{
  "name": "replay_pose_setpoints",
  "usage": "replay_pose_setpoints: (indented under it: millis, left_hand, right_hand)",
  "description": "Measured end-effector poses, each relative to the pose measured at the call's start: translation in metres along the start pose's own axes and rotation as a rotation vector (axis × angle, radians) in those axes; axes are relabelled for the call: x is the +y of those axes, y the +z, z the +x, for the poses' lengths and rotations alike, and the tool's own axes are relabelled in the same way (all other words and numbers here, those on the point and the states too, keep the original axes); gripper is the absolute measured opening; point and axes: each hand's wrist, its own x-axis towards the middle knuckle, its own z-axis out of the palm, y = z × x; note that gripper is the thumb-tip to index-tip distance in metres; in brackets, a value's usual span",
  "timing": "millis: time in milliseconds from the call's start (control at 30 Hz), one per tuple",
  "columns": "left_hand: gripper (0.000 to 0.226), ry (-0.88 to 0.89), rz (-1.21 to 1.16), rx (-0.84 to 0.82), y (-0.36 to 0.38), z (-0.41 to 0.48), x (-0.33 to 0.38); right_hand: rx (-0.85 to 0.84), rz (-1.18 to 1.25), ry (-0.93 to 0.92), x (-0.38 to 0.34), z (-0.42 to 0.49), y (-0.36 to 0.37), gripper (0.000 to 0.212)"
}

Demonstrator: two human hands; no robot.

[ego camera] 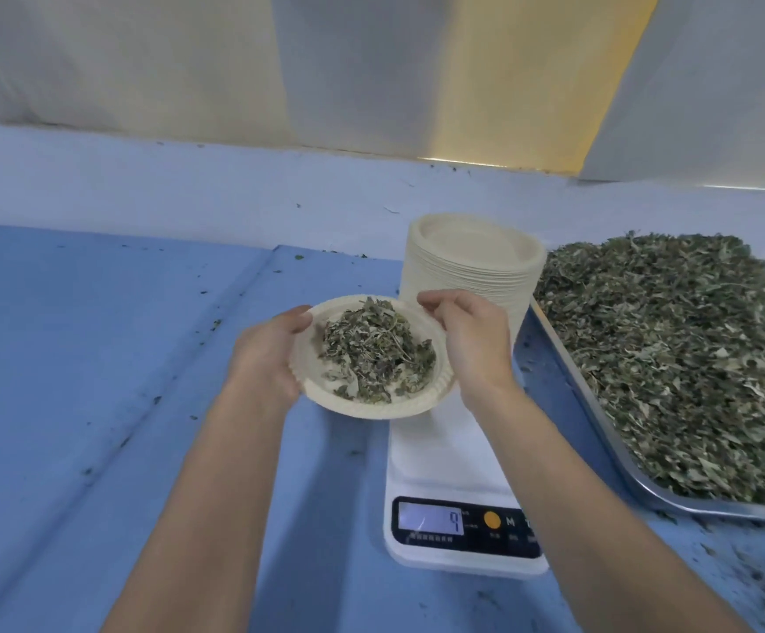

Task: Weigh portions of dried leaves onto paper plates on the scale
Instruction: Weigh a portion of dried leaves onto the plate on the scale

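A round paper plate (pixel 371 406) is held over the far end of a white digital scale (pixel 444 459), jutting out past the scale's left edge. It is tilted a little, and whether it touches the weighing platform cannot be told. A loose mound of dried leaves (pixel 373 354), grey-green and crumbled, fills the middle of the plate.

The person's left hand (pixel 264 354) grips the plate's left rim, the thumb lying on top of the rim and the fingers curled beneath it. The right hand (pixel 474 344) sits at the plate's far right rim, above the scale, with its fingers curled and their tips drawn close together. Whether they pinch the rim or a few leaves cannot be told. Both bare forearms reach in from the near edge, one on each side of the scale.

At the near end of the scale, a lit display (pixel 430 517) shows a single figure that looks like a 9, with an orange button (pixel 491 519) just to its right.

Just beyond the scale's far end stands a tall stack of matching paper plates (pixel 471 271). To the right of the scale lies a metal tray (pixel 608 431) heaped with more loose leaves (pixel 691 349). Scale, stack and tray all rest on a blue table (pixel 97 358) flecked with leaf crumbs.
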Motion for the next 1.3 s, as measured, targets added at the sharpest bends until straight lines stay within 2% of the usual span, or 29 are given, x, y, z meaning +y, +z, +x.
replay_pose_setpoints:
  millis: [133,200,267,333,433,500,567,667,767,867,933,1133,1200,1300]
  left_hand:
    - [0.025,0.149,-0.055,0.168,-0.012,0.016,0.025]
    - [0.018,0.207,-0.086,0.254,-0.012,0.027,0.034]
    - [0.021,0.244,-0.142,0.319,-0.01,0.043,0.039]
    - [0.027,0.268,-0.178,0.401,-0.007,0.062,0.04]
    - [0.029,0.288,-0.239,0.451,-0.002,0.094,0.035]
    - [0.031,0.289,-0.26,0.468,0.002,0.114,0.03]
    - [0.032,0.283,-0.258,0.491,0.005,0.132,0.024]
    - [0.031,0.293,-0.181,0.504,0.005,0.157,0.017]
    - [0.031,0.269,0.052,0.517,-0.004,0.179,0.012]
    - [0.014,0.206,0.265,0.469,-0.013,0.192,0.01]
    - [0.021,0.17,0.312,0.443,-0.017,0.199,0.009]
    - [0.026,0.054,0.1,0.407,-0.02,0.219,0.011]
    - [0.023,0.051,0.054,0.401,-0.018,0.226,0.01]
    - [0.016,0.075,0.053,0.351,-0.009,0.235,0.008]
  right_hand:
    - [-0.093,-0.004,0.012,-0.003,0.009,0.038,0.03]
    - [-0.123,-0.003,-0.024,-0.004,0.015,0.054,0.035]
    - [-0.133,-0.04,-0.01,-0.002,0.024,0.069,0.042]
    - [-0.138,-0.093,0.081,0.005,0.035,0.084,0.039]
    - [-0.152,-0.004,0.317,0.015,0.053,0.104,0.01]
    - [-0.22,0.09,0.485,0.021,0.062,0.115,0.01]
    - [-0.273,0.144,0.573,0.028,0.07,0.124,0.007]
    - [-0.247,0.244,0.658,0.041,0.088,0.136,0.009]
    - [-0.228,0.285,0.712,0.051,0.109,0.147,0.014]
    - [-0.216,0.186,0.702,0.058,0.126,0.156,0.024]
    - [-0.225,0.138,0.693,0.061,0.134,0.163,0.029]
    - [-0.166,0.179,0.651,0.067,0.151,0.176,0.029]
    - [-0.157,0.105,0.635,0.07,0.154,0.178,0.031]
    - [-0.234,0.0,0.662,0.068,0.153,0.179,0.035]
